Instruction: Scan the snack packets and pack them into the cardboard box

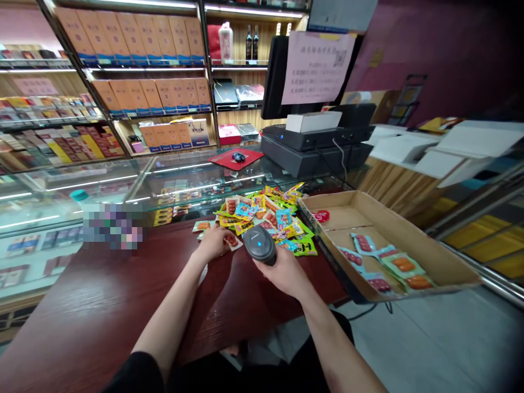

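In my right hand (285, 271) is a dark handheld barcode scanner (258, 244) with a small blue light on top; my fingers wrap round its handle. My left hand (212, 244) is at the left edge of a heap of snack packets (268, 210), its fingers closed on a small clear packet of reddish sausages (233, 243). Another packet with an orange sausage (202, 225) lies just beyond that hand. Yellow, green and blue wrappers make up the heap, which spreads behind the scanner on the dark red tabletop (135, 305).
On the right, a shallow cardboard box (360, 218) holds several sausage packets (403, 265). Behind the heap are a glass display counter (172, 174), a mouse (238, 157) on a red mat, and a monitor (276, 76) above a black cash drawer (303, 155). A blurred patch covers something at left.
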Available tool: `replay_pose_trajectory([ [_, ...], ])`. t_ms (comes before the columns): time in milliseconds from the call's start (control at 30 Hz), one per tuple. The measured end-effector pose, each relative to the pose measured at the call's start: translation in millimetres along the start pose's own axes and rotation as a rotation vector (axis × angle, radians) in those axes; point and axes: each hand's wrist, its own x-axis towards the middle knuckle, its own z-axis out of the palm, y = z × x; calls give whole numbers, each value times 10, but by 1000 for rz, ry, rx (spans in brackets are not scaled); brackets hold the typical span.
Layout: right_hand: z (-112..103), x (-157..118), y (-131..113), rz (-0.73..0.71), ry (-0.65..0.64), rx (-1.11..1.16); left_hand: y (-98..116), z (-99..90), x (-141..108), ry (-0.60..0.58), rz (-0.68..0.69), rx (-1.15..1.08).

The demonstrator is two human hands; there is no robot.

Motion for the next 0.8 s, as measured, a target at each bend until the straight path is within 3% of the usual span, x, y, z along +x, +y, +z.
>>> replay_pose_trajectory([
  [133,-27,-14,15,-14,7,11,26,-52,17,51,-64,-130],
  [267,-42,-22,13,-1,9,4,20,-184,27,73,-137,-471],
  [467,-29,-23,-18,-19,2,16,70,-294,75,31,-114,-950],
  [667,-43,-13,-47,-29,2,29,173,-331,89,-14,-218,-1137],
  [800,-72,-17,-68,-34,13,45,233,-389,87,-17,-182,-1032],
])
